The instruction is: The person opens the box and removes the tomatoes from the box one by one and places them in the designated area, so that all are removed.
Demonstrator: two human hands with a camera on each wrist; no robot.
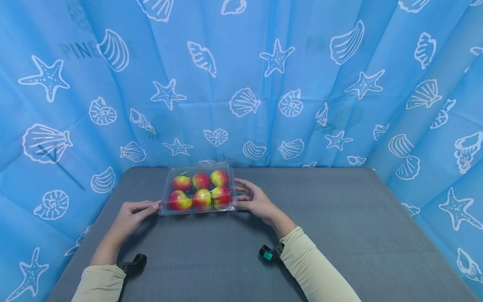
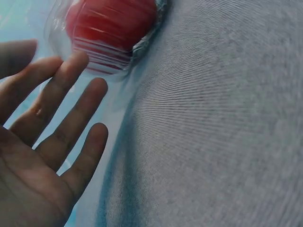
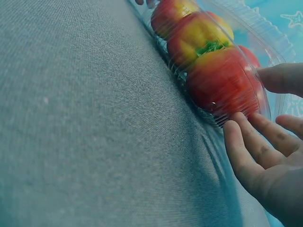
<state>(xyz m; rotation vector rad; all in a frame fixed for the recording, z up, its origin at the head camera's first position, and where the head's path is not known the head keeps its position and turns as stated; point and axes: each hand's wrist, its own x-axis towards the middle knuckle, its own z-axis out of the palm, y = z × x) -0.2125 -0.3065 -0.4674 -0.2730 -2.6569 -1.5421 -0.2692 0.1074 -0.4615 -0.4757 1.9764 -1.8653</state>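
A clear plastic clamshell box [image 1: 199, 210] holding several red-and-yellow apples [image 1: 201, 181] is at the far left of the grey table. Its lid is down over the fruit. At the box's left front corner is my left hand [image 1: 130, 220], thumb and fingertips close against the plastic. The left wrist view has the fingers of this left hand [image 2: 52, 137] fairly straight and spread. On the other side, my right hand [image 1: 260, 204] touches the box's right end. Seen from the right wrist, the right hand [image 3: 270, 156] has extended fingers at the side and its thumb higher up by the lid.
The grey cloth-covered table [image 1: 339, 222] extends to the right and toward me. A blue curtain [image 1: 260, 84] with white shell and starfish prints hangs behind it and along both sides, close behind the box. Each wrist wears a dark strap [image 1: 272, 252].
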